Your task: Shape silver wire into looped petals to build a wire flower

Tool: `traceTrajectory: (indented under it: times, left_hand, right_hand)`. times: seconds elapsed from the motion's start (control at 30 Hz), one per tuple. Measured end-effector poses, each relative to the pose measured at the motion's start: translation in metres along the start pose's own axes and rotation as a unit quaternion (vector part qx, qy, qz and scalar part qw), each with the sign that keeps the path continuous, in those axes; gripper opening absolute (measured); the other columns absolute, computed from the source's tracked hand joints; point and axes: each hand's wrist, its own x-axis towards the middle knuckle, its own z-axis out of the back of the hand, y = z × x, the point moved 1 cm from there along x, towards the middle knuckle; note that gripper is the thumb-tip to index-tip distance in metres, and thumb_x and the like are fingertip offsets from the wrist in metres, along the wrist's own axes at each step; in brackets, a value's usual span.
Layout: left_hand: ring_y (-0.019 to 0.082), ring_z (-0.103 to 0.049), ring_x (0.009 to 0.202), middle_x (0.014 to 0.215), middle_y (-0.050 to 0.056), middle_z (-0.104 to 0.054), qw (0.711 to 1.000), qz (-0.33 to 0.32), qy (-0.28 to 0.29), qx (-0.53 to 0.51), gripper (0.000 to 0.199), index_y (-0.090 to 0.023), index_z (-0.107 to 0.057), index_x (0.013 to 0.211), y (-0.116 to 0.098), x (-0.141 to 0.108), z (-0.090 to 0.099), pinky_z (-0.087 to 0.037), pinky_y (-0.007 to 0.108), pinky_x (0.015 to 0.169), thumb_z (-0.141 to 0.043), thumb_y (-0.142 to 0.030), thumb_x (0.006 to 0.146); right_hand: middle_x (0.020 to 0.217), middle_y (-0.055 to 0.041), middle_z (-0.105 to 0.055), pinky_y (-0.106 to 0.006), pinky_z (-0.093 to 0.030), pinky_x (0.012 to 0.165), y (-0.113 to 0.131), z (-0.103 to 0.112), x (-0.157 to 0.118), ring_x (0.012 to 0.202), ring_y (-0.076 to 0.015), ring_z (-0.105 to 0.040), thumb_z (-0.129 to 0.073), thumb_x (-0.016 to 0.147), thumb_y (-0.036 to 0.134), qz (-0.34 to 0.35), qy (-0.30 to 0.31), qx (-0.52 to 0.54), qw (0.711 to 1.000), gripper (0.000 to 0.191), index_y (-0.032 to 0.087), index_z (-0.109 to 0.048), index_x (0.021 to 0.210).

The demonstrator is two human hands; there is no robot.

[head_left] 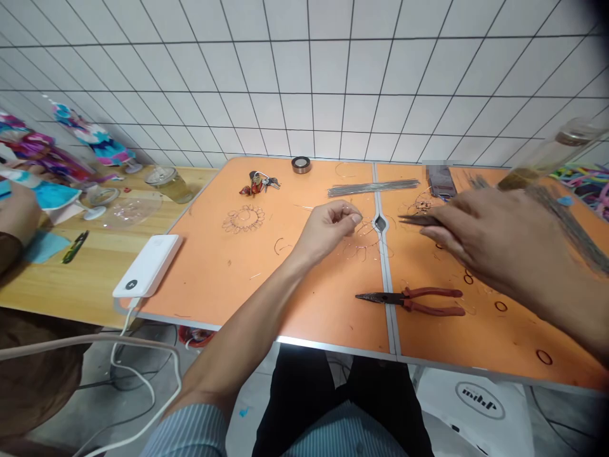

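My left hand [328,230] is closed in a pinch over the middle of the orange table. A thin looped wire piece [364,247], hard to make out against the orange, hangs at its fingertips. My right hand [495,235] grips a pair of dark tweezers [421,219], whose tips point left toward the wire piece without touching it. Below the hands lie long-nose pliers [412,301] with red handles, across the table's seam. A finished-looking wire ring with petal loops [243,219] rests left of my left hand.
Behind the hands are a bundle of straight wires [373,187], a tape roll [301,165], keys [261,183] and a phone [441,181]. A white power bank [147,265] sits at the left edge. A glass bottle [547,155] stands at right. Another person's hand [19,212] is far left.
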Motion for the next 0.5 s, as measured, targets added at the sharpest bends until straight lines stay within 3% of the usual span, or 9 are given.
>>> traceTrajectory:
  times: [0.07, 0.13, 0.23, 0.3, 0.37, 0.4, 0.5]
  left_hand:
    - [0.011, -0.06, 0.068, 0.072, -0.003, -0.064, 0.999, 0.022, -0.019, -0.035, 0.025, -0.019, -0.075, 0.09, 0.001, 0.003, 0.003, -0.054, 0.027, 0.072, -0.089, -0.038, 0.086]
    - [0.01, -0.058, 0.067, 0.073, -0.004, -0.063, 0.996, 0.042, -0.029, -0.072, 0.026, -0.019, -0.075, 0.091, 0.002, 0.004, 0.003, -0.057, 0.027, 0.072, -0.091, -0.038, 0.082]
    - [0.008, -0.055, 0.066, 0.074, -0.004, -0.061, 0.99, 0.076, -0.04, -0.11, 0.032, -0.019, -0.074, 0.087, 0.002, 0.003, 0.002, -0.058, 0.025, 0.069, -0.094, -0.041, 0.078]
    - [0.008, -0.053, 0.066, 0.073, -0.004, -0.06, 0.987, 0.092, -0.053, -0.123, 0.033, -0.018, -0.072, 0.084, 0.002, 0.002, 0.0, -0.058, 0.025, 0.068, -0.095, -0.042, 0.076]
    - [0.008, -0.053, 0.066, 0.074, -0.004, -0.059, 0.985, 0.098, -0.063, -0.127, 0.034, -0.018, -0.072, 0.083, 0.002, 0.002, -0.003, -0.058, 0.025, 0.067, -0.095, -0.041, 0.076]
    - [0.009, -0.053, 0.066, 0.074, -0.004, -0.059, 0.985, 0.099, -0.064, -0.125, 0.034, -0.018, -0.072, 0.083, 0.002, 0.002, -0.005, -0.058, 0.025, 0.067, -0.096, -0.042, 0.077]
    - [0.009, -0.053, 0.067, 0.073, -0.004, -0.059, 0.985, 0.103, -0.065, -0.12, 0.036, -0.019, -0.074, 0.087, 0.0, 0.001, -0.013, -0.056, 0.023, 0.066, -0.095, -0.047, 0.082]
  right_hand:
    - [0.098, -0.0128, -0.076, -0.044, -0.037, 0.075, 0.006, -0.029, -0.019, 0.086, -0.033, -0.068, -0.051, 0.123, 0.042, -0.026, 0.074, 0.04, 0.996, 0.043, 0.019, -0.084, 0.107]
    - [0.102, -0.0142, -0.078, -0.045, -0.041, 0.078, 0.013, -0.06, -0.035, 0.095, -0.0356, -0.072, -0.058, 0.121, 0.04, -0.067, 0.151, 0.083, 0.983, 0.037, 0.017, -0.087, 0.113]
    - [0.11, -0.0173, -0.081, -0.048, -0.046, 0.082, 0.022, -0.09, -0.047, 0.099, -0.0385, -0.075, -0.052, 0.121, 0.043, -0.08, 0.21, 0.133, 0.965, 0.044, 0.019, -0.088, 0.114]
    - [0.121, -0.0206, -0.081, -0.053, -0.052, 0.088, 0.026, -0.091, -0.044, 0.108, -0.0421, -0.076, -0.051, 0.118, 0.047, -0.104, 0.179, 0.185, 0.961, 0.046, 0.02, -0.087, 0.114]
    - [0.135, -0.0222, -0.081, -0.058, -0.056, 0.099, 0.029, -0.077, -0.032, 0.123, -0.0446, -0.076, -0.053, 0.115, 0.05, -0.165, 0.097, 0.275, 0.942, 0.045, 0.02, -0.086, 0.124]
    - [0.137, -0.0203, -0.082, -0.059, -0.057, 0.105, 0.031, -0.067, -0.022, 0.13, -0.0441, -0.075, -0.055, 0.115, 0.051, -0.207, 0.049, 0.334, 0.918, 0.044, 0.021, -0.084, 0.13]
    - [0.129, -0.0135, -0.087, -0.054, -0.062, 0.098, 0.044, -0.036, 0.012, 0.115, -0.0368, -0.082, -0.07, 0.108, 0.054, -0.288, -0.017, 0.475, 0.831, 0.04, 0.024, -0.085, 0.13]
